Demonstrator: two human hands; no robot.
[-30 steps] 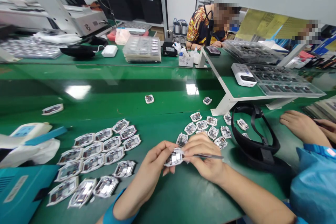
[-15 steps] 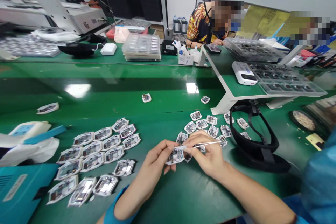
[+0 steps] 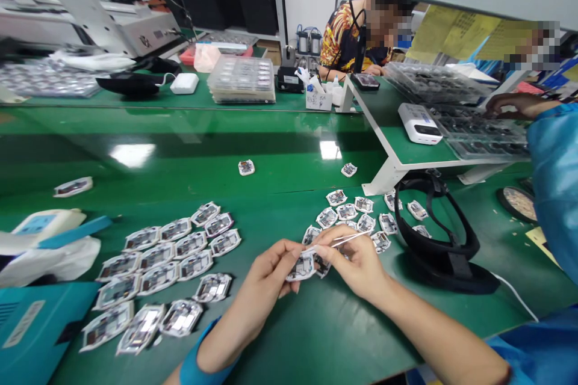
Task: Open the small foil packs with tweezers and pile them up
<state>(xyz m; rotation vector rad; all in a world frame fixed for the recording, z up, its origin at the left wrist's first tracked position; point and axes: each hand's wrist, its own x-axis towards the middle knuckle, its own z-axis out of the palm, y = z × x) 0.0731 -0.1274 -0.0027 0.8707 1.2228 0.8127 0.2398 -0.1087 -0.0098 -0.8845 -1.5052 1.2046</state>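
Observation:
My left hand [image 3: 266,277] pinches a small circuit module with a white film border [image 3: 301,266] just above the green bench [image 3: 316,325]. My right hand [image 3: 356,264] is closed on thin metal tweezers [image 3: 350,238], whose shaft points up and right; its fingers touch the module's right edge. Several similar modules lie in rows at the left [image 3: 167,271]. A looser cluster of modules [image 3: 356,216] lies just beyond my hands.
A black headband magnifier on a stand [image 3: 433,246] sits to the right. A teal box [image 3: 31,325] and a white device [image 3: 40,225] are at the left. A co-worker's blue sleeve [image 3: 553,180] reaches over clear trays [image 3: 483,132] on a raised shelf. Another person sits beyond.
The tweezers have tilted from level to pointing up and right. The co-worker's hands left the bench at the right; an arm now reaches to the trays on the shelf.

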